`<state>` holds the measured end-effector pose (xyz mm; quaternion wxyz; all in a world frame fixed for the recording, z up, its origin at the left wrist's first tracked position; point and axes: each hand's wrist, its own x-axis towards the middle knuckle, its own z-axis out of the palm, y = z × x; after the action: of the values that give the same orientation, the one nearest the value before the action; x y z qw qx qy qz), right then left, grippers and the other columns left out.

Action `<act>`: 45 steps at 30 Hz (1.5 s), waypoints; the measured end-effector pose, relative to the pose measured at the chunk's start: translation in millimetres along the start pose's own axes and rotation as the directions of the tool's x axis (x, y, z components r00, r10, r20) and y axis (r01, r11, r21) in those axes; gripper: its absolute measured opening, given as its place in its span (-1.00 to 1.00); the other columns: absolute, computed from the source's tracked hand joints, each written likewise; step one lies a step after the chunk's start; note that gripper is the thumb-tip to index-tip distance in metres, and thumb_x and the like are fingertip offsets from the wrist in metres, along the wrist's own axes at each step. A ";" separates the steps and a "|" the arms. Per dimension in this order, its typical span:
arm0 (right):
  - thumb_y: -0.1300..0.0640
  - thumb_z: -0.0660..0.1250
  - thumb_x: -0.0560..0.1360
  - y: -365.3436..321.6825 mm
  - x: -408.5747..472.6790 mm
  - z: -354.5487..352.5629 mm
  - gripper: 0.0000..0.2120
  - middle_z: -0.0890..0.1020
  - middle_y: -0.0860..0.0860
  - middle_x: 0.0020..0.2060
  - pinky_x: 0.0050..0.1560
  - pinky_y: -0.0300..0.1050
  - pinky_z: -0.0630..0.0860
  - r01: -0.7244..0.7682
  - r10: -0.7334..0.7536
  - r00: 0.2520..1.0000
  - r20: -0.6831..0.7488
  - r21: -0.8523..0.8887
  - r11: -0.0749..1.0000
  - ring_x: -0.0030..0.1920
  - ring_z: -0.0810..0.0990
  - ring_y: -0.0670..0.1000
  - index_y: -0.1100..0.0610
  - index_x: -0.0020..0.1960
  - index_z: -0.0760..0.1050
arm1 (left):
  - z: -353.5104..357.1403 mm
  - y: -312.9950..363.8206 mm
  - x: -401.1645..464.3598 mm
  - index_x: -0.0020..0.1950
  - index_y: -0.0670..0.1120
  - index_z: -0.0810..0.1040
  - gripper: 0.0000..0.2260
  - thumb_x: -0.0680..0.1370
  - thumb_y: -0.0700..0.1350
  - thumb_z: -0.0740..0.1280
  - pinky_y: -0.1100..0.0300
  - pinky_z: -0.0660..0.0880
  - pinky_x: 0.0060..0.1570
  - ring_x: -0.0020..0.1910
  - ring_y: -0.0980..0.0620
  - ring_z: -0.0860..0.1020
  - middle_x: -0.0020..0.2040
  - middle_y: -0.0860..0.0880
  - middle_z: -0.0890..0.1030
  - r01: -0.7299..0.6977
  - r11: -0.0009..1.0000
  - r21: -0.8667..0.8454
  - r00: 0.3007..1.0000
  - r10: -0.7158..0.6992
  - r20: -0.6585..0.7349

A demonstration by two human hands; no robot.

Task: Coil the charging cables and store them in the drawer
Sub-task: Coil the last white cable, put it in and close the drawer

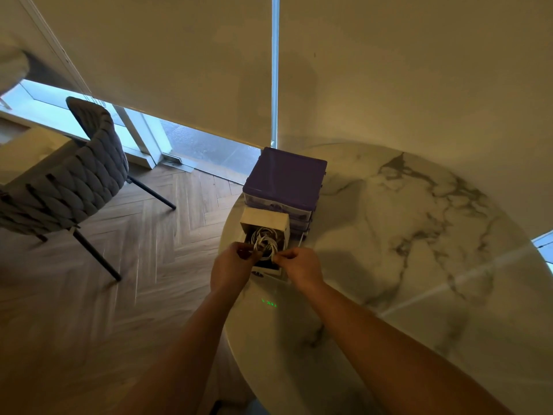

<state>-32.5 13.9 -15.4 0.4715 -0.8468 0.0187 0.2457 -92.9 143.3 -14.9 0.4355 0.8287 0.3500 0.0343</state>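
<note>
A purple drawer unit (285, 175) stands on the round marble table (404, 235) near its left edge. One white drawer (264, 220) is pulled out toward me. Inside it lie coiled white charging cables (264, 239). My left hand (232, 265) pinches the left side of the nearest coil over the drawer's front. My right hand (299, 266) pinches the coil's right side. Both hands hide the drawer's front edge.
A grey woven chair (74, 181) stands on the herringbone wood floor at the left. A roller blind and window frame run behind the table. A small green light reflection (268, 303) shows on the table below my hands.
</note>
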 end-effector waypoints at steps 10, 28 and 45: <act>0.06 0.41 0.48 4.7 -2.8 -2.2 -0.89 0.66 0.03 -0.07 -0.19 -0.20 0.46 0.021 -0.020 0.999 -0.026 0.037 0.999 -0.17 0.59 -0.05 0.05 -0.02 0.61 | 5.7 -2.3 -2.8 0.15 -0.01 0.52 -0.62 0.46 0.19 0.39 0.17 0.45 -0.21 -0.14 0.09 0.55 -0.02 0.03 0.63 0.043 0.989 0.144 0.999 -0.047 0.025; 0.09 0.32 0.54 9.1 -2.4 -11.4 -0.89 0.65 0.04 -0.08 -0.09 -0.08 0.55 0.021 -0.013 0.998 -0.057 0.131 0.991 -0.11 0.61 0.04 0.06 0.02 0.58 | -2.0 0.8 -1.7 0.18 -0.11 0.52 -0.73 0.62 0.02 0.21 0.17 0.43 -0.10 -0.03 0.07 0.53 0.07 -0.05 0.60 -0.003 0.994 -0.110 0.998 -0.004 -0.068; 0.11 0.40 0.46 -26.5 6.1 -18.2 -0.55 0.58 -0.01 0.15 -0.03 -0.29 0.46 0.135 -0.129 0.991 -0.043 0.188 0.973 0.05 0.55 -0.06 0.04 0.33 0.45 | -18.3 17.0 39.0 0.28 -0.06 0.36 -0.65 0.57 0.05 0.29 0.05 0.51 0.03 0.02 -0.03 0.54 0.15 -0.09 0.54 0.253 0.895 -0.368 0.957 -0.176 0.231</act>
<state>-12.9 15.1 10.7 0.5651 -0.8009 -0.0071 0.1978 -60.8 173.5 -0.6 0.6257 0.6797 0.3820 -0.0245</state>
